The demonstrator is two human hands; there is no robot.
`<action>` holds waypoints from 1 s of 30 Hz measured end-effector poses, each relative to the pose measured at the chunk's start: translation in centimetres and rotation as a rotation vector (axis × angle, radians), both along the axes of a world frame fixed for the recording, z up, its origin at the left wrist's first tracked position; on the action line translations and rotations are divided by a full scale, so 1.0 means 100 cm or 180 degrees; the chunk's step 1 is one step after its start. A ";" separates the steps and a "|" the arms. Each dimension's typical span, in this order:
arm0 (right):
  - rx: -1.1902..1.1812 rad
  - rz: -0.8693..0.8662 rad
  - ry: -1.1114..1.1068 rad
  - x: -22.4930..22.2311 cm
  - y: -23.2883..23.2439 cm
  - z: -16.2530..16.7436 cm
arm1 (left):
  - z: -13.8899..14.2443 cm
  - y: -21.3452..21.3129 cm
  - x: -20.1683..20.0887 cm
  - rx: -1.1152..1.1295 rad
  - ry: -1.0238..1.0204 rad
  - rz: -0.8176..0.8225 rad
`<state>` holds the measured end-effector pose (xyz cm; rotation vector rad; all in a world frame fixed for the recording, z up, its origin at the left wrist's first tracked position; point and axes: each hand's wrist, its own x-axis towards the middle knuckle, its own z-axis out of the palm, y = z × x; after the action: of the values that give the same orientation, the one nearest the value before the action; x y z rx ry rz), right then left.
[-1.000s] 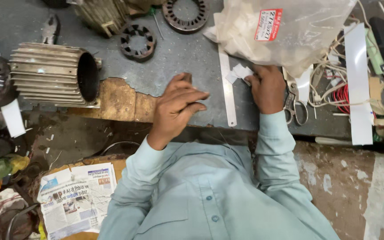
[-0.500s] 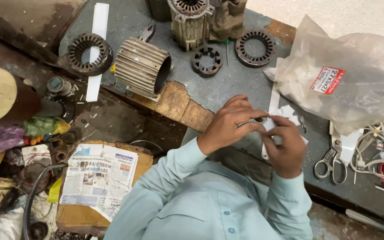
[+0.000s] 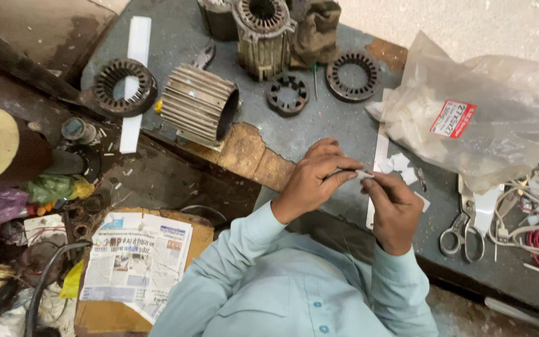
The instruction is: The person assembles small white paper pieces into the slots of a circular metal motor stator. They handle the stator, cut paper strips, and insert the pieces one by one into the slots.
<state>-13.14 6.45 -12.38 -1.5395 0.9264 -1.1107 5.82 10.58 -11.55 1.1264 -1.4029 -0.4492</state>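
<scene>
1. Cluttered floor lies nearest the camera, with a newspaper (image 3: 137,262) spread on a cardboard box, seemingly to keep parts off the dirt.
2. Above the pale blue shirt (image 3: 294,287), both hands meet over the near edge of the grey counter (image 3: 338,118). The left hand (image 3: 312,181) has its grip closed on a small white paper slip (image 3: 364,174), pinched at the fingertips; the right hand (image 3: 395,211) pinches the slip's other end, so the piece is held taut between them, lifted off the counter.
3. Just beyond the hands lie loose white paper scraps (image 3: 397,163), and scissors (image 3: 463,232) rest to the right, within easy reach.
4. Farther on, a finned motor casing (image 3: 198,106) lies on its side, probably so it cannot roll.
5. A clear plastic bag (image 3: 481,112) holds what may be more paper, though the view through it is cloudy.
6. Slotted metal rings (image 3: 353,75) and a second, upright casing (image 3: 263,34) stand at the far edge.
</scene>
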 end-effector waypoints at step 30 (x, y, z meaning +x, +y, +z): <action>-0.0767 0.0620 0.0195 0.008 -0.017 -0.007 | -0.020 -0.011 0.011 -0.0011 -0.0043 -0.0037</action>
<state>-12.36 4.71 -13.03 -1.8270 0.6837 -1.0686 6.93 9.47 -13.52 1.1209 -1.4222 -0.4482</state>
